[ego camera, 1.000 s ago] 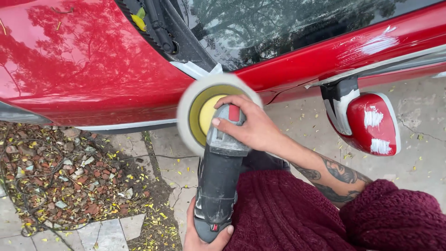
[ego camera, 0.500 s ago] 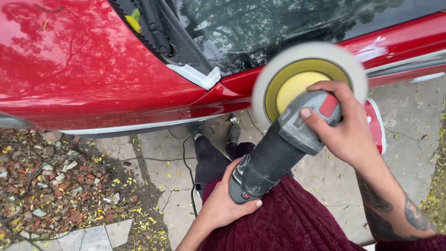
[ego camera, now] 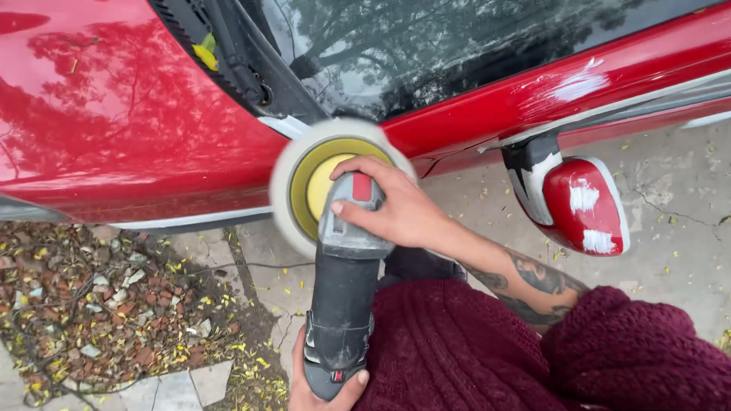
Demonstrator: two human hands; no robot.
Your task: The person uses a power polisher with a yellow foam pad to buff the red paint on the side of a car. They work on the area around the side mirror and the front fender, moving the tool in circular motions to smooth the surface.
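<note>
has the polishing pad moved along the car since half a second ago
Yes. The polishing pad has slid left, away from the side mirror: earlier it sat right beside the mirror, now it is at the corner of the windscreen.

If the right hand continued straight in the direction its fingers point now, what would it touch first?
The right hand lies across the head of the grey polisher, fingers pointing left. Going on, it would probably meet the yellow backing plate and white pad first; depth is hard to judge.
</note>
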